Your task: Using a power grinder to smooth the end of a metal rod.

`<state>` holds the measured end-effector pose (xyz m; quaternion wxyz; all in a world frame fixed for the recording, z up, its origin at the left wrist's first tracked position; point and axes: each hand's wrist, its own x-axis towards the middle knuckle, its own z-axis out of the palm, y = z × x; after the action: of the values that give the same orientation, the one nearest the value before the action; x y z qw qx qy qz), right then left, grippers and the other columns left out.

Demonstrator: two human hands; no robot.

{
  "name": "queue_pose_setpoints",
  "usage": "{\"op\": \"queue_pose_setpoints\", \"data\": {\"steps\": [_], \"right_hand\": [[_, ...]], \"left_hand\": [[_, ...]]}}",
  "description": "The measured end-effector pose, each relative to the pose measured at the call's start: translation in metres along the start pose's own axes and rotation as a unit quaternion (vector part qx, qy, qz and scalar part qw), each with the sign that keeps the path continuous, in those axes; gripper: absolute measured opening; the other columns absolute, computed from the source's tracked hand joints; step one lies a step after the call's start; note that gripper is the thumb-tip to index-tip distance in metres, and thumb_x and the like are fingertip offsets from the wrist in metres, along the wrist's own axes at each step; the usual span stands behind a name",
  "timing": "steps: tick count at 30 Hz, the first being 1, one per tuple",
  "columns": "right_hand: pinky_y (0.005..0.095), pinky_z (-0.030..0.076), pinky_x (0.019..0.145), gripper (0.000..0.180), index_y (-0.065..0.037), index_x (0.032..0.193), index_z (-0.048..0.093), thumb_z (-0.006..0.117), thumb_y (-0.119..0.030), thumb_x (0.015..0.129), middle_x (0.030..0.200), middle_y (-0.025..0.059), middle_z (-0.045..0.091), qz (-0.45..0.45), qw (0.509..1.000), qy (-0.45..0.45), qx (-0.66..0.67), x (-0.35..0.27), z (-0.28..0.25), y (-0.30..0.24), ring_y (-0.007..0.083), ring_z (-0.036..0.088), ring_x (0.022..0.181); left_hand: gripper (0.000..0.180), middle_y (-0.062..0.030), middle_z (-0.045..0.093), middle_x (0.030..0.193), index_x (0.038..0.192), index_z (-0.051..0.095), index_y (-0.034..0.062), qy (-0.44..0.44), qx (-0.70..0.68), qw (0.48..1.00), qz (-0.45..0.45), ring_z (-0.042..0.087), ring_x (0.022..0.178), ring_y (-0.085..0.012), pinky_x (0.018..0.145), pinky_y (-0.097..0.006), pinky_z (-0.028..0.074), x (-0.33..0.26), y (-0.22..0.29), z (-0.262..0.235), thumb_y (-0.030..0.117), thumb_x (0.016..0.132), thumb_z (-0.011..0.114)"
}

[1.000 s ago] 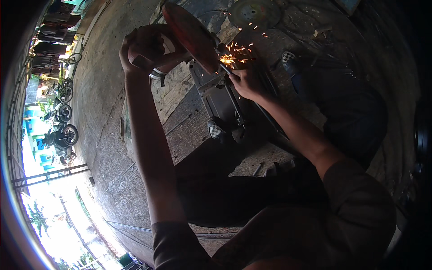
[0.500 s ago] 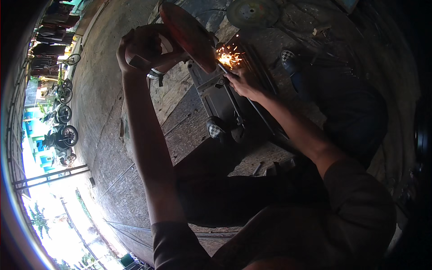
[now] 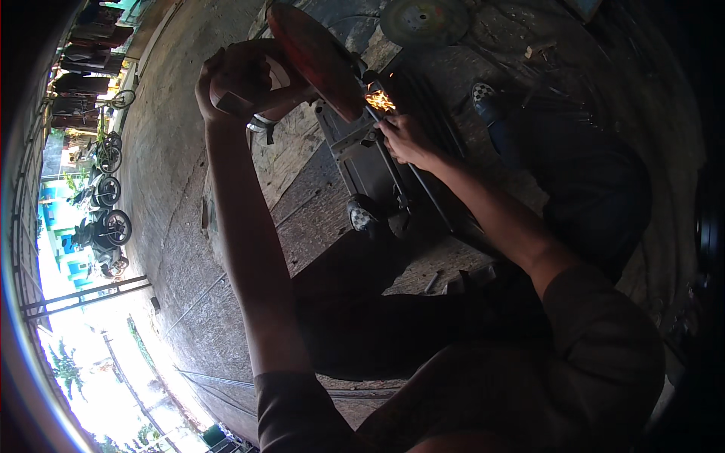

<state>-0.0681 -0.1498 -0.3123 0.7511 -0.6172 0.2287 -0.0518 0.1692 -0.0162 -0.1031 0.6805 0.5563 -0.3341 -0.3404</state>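
Observation:
A cut-off saw stands on the floor in front of me, with a worn red blade guard (image 3: pixel 313 60) over its wheel and a grey metal base (image 3: pixel 368 170). Its motor housing and handle (image 3: pixel 243 81) lie to the left of the guard. My left hand (image 3: pixel 214 87) is closed around the handle, most of the fingers hidden by it. To the right of the base, my right hand (image 3: pixel 405 140) grips a thin metal rod (image 3: pixel 433 194) whose far end reaches the wheel. Orange sparks (image 3: pixel 380 100) fly just beyond my right fingers. The cutting spot itself is hidden.
A round metal disc (image 3: pixel 424 21) lies beyond the saw. My checkered shoes (image 3: pixel 362 217) flank the saw base, and dark bars lie right of it. Small metal pieces (image 3: pixel 433 282) rest on the concrete floor. Motorcycles (image 3: pixel 106 230) are parked far left.
The spray of sparks has become smaller. Both hands, the rod and the saw stay almost in the same place.

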Motion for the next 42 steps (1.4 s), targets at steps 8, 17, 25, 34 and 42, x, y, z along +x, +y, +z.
{"op": "queue_pose_setpoints", "data": {"steps": [8,17,25,34,42], "right_hand": [[0.0243,0.029,0.041,0.033,-0.004,0.109,0.054,0.038,-0.032,0.103,0.058,-0.0047,0.032,0.097,0.967,-0.072,0.226,-0.012,-0.006,-0.017,0.0061,0.031,0.044],[0.0213,0.023,0.042,0.042,-0.003,0.117,0.054,0.032,-0.036,0.104,0.058,-0.0064,0.03,0.125,0.927,-0.145,0.323,-0.004,-0.004,0.004,0.005,0.025,0.046],[0.0218,0.022,0.04,0.042,-0.001,0.112,0.054,0.031,-0.034,0.104,0.061,-0.006,0.032,0.151,0.816,-0.244,0.501,-0.004,-0.008,0.003,0.0055,0.025,0.046],[0.0193,0.026,0.04,0.047,0.0,0.131,0.047,0.047,-0.034,0.099,0.064,-0.0036,0.038,0.137,0.78,-0.297,0.533,-0.006,-0.011,0.004,0.0044,0.028,0.047],[0.0183,0.029,0.04,0.051,0.0,0.136,0.042,0.052,-0.031,0.096,0.062,-0.0038,0.036,0.088,0.723,-0.372,0.576,-0.009,-0.009,0.014,0.0038,0.03,0.047]], "left_hand": [[0.058,-0.0162,0.062,0.089,0.111,0.058,-0.0059,0.013,0.552,0.81,0.197,0.06,0.074,-0.0263,0.064,-0.037,0.051,0.002,0.002,0.018,0.045,0.089,0.041],[0.057,-0.0174,0.062,0.086,0.11,0.058,-0.0062,0.035,0.43,0.886,0.169,0.06,0.07,-0.0273,0.063,-0.039,0.051,0.004,-0.003,0.018,0.043,0.089,0.04],[0.057,-0.0179,0.062,0.086,0.11,0.057,-0.0074,0.039,0.402,0.902,0.152,0.06,0.071,-0.0277,0.063,-0.039,0.051,0.004,-0.01,0.009,0.043,0.089,0.041],[0.057,-0.0181,0.062,0.088,0.111,0.058,-0.0065,0.014,-0.033,0.999,0.011,0.06,0.072,-0.0276,0.063,-0.038,0.051,0.002,0.0,0.012,0.044,0.088,0.042],[0.058,-0.0174,0.062,0.089,0.111,0.058,-0.0056,0.022,0.25,0.962,0.106,0.06,0.072,-0.027,0.064,-0.037,0.051,0.004,0.0,0.015,0.045,0.088,0.042]]}}
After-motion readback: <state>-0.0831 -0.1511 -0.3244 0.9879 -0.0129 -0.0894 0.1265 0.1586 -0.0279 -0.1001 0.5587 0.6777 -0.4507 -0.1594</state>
